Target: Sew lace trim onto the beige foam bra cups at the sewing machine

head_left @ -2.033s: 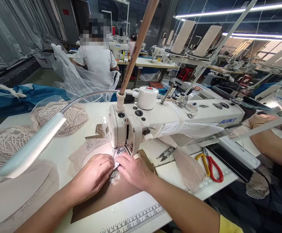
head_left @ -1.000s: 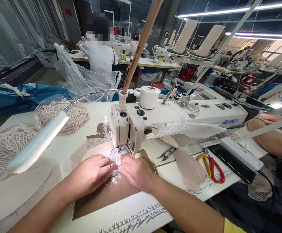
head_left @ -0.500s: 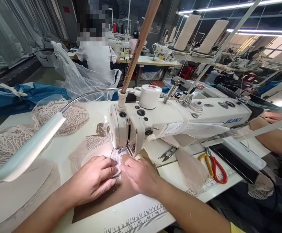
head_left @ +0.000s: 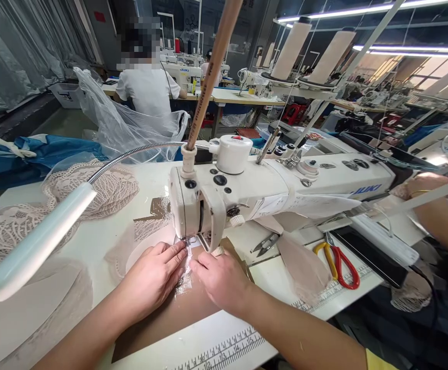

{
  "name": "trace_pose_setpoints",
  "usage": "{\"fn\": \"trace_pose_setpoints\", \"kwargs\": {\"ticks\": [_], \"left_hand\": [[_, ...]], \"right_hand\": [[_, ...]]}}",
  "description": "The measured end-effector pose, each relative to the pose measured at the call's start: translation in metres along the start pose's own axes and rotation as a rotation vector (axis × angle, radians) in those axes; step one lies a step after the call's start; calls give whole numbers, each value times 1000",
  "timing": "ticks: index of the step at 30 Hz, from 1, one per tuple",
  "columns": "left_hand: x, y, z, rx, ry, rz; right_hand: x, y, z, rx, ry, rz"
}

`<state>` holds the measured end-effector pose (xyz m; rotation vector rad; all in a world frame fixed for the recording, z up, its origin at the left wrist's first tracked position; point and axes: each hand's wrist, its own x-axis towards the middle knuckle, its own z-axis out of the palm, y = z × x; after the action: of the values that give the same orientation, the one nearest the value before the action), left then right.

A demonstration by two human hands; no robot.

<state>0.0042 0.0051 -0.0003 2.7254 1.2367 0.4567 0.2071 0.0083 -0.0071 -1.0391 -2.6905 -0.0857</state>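
My left hand [head_left: 152, 277] lies with its fingers stretched out on pale lace fabric [head_left: 184, 280], just in front of the presser foot of a white sewing machine [head_left: 243, 180]. Opposite it, my right hand [head_left: 224, 281] has its thumb and forefinger closed at the fabric's right edge; the other fingers are curled under. The machine's lamp lights the fabric between the hands. Beneath them is a brown sheet [head_left: 162, 329] on the table. More lace with a smooth pale cup [head_left: 142, 244] extends to the left of the needle area. The needle tip is hidden.
Lace cups [head_left: 96, 187] lie at the left, under a lamp arm [head_left: 42, 246]. Right of the machine are thread snips [head_left: 267, 244], red-and-yellow-handled scissors [head_left: 343, 264], beige fabric [head_left: 304, 267] and a black phone-like slab [head_left: 368, 254]. Another person's arm [head_left: 440, 210] is at far right.
My left hand has drawn its fingers closer together and slid slightly forward toward the presser foot. The right hand stays almost in place. The whole view has shifted a little.
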Motion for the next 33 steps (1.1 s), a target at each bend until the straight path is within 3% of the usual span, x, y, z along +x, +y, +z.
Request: {"fn": "trace_pose_setpoints", "kwargs": {"ticks": [7,12,18,24,33], "left_hand": [[-1,-3,-1,42,-42,-16],[-11,-3,-5,-32,-35,38],[-11,-1,-6,-64,-11,114],[-9,1,-1,37,44,176],[-10,2,4,143,49,109]], "right_hand": [[9,0,-7,21,-107,141],[7,6,-8,86,-16,217],[5,8,-11,146,-86,59],[5,7,-13,149,-118,43],[3,6,-11,168,-128,48]]}}
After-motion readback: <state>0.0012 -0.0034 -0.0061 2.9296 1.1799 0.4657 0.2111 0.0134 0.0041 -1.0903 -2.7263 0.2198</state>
